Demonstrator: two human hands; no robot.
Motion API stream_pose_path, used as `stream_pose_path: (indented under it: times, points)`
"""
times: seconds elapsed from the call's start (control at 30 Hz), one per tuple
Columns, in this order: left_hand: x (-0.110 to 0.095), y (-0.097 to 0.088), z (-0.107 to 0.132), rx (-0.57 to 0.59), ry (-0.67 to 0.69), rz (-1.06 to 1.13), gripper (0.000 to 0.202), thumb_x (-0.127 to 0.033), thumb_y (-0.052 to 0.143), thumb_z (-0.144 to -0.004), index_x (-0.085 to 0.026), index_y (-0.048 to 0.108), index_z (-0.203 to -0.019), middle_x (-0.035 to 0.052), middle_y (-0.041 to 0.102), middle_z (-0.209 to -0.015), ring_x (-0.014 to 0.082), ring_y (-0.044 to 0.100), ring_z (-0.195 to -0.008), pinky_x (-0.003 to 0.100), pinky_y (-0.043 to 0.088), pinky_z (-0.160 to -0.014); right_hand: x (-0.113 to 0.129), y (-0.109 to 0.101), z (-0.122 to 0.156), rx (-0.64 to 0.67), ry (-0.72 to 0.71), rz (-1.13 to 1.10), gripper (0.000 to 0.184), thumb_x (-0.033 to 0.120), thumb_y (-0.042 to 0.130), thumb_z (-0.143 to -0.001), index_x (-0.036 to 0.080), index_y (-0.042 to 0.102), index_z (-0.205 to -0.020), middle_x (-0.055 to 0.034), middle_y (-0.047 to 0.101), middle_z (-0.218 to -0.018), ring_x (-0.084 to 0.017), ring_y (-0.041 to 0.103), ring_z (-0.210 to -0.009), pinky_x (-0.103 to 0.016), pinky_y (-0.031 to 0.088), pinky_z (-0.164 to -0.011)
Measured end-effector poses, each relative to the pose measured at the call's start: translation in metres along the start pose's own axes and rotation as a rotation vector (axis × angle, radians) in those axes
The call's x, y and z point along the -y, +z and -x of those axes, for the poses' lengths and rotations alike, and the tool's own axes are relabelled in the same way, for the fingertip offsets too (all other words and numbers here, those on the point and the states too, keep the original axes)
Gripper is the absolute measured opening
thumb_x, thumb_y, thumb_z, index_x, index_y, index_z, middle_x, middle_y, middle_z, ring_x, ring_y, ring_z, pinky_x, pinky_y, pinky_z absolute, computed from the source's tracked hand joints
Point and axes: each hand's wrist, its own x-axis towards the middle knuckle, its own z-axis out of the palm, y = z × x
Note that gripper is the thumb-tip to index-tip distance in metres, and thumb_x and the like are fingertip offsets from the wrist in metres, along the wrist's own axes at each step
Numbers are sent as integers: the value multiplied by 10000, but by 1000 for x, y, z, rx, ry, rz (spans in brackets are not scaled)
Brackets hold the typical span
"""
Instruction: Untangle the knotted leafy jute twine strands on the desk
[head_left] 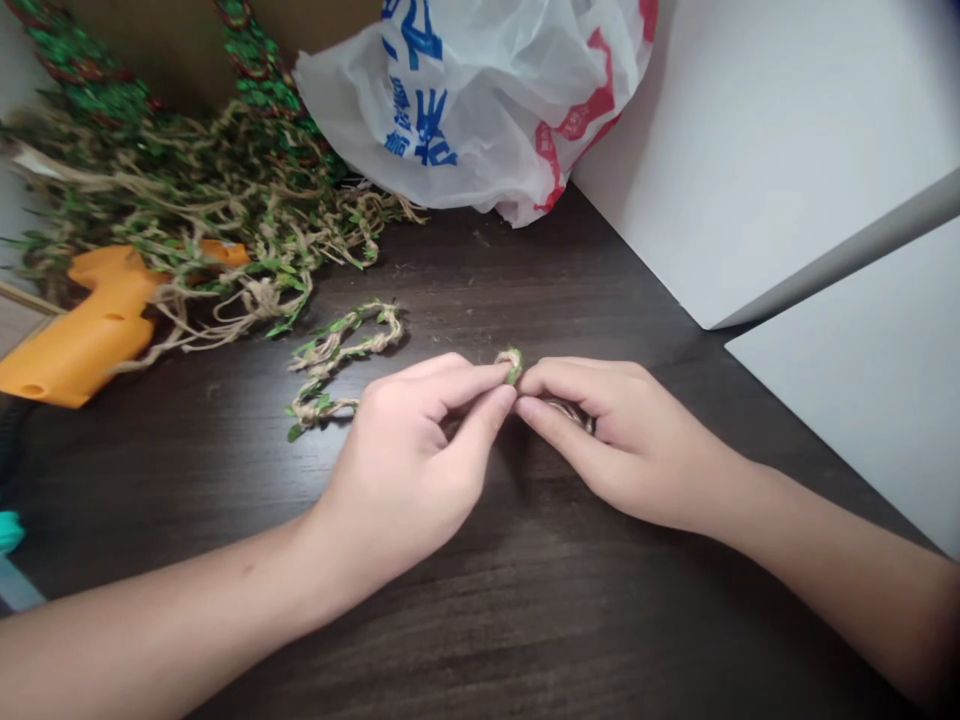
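Observation:
My left hand (431, 430) pinches a jute twine garland with small green leaves (513, 362) between thumb and forefinger. Facing it, my right hand (619, 435) has its fingertips closed on the same garland, and strands show under its curled fingers. A small loop of twine sticks up where the fingertips meet. The garland's other end lies in bends on the dark table (480, 620), left of and beyond my left hand. The part inside the fingers is hidden.
A tangled heap of leafy twine (247, 220) lies at the back left, with an orange glue-gun-like tool (90, 330) against it. Green tinsel cones (259, 65) stand behind. A white plastic bag (495, 100) sits at the back; white panels (780, 130) border the right.

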Motion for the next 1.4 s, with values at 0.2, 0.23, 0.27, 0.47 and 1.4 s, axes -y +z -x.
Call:
stream_pose_path:
  times: [0.2, 0.23, 0.27, 0.47, 1.4]
  points:
    - [1, 1, 2, -38, -112, 79, 98, -225, 740, -925, -210, 814, -988, 3, 816, -901, 168, 734, -760, 275, 560, -704, -1, -2, 0, -4, -27, 31, 167, 130, 583, -1017, 167, 650, -868, 7, 662, -793, -117, 582, -705, -252, 423, -662]
    - [1, 1, 2, -34, -83, 47, 104, -212, 730, -930, -217, 817, -986, 5, 817, -923, 170, 736, -789, 277, 558, -730, 0, -3, 0, -5, -25, 33, 164, 133, 589, -1013, 172, 656, -868, 5, 671, -796, -123, 590, -707, -257, 428, -665]
    - [1, 1, 2, -31, -56, 12, 113, -200, 718, -935, -223, 820, -979, 6, 814, -938, 171, 733, -812, 281, 553, -751, 0, -3, 0, -7, -21, 34, 162, 143, 594, -1012, 177, 662, -869, 4, 677, -793, -129, 597, -706, -262, 433, -665]
    - [1, -1, 3, 51, -22, -118, 152, -228, 663, -968, -222, 815, -953, 15, 765, -844, 167, 673, -730, 293, 488, -669, 0, -3, 0, -38, 61, 27, 207, 238, 589, -1045, 201, 685, -865, -10, 735, -819, -156, 656, -734, -282, 469, -678]
    - [-1, -3, -4, 99, -213, 238, 225, -271, 602, -981, -185, 690, -792, 0, 638, -728, 150, 535, -668, 266, 403, -597, 12, -5, 5, -700, 69, 89, 75, 204, 729, -945, 276, 711, -933, -53, 723, -896, -248, 694, -834, -407, 562, -711]
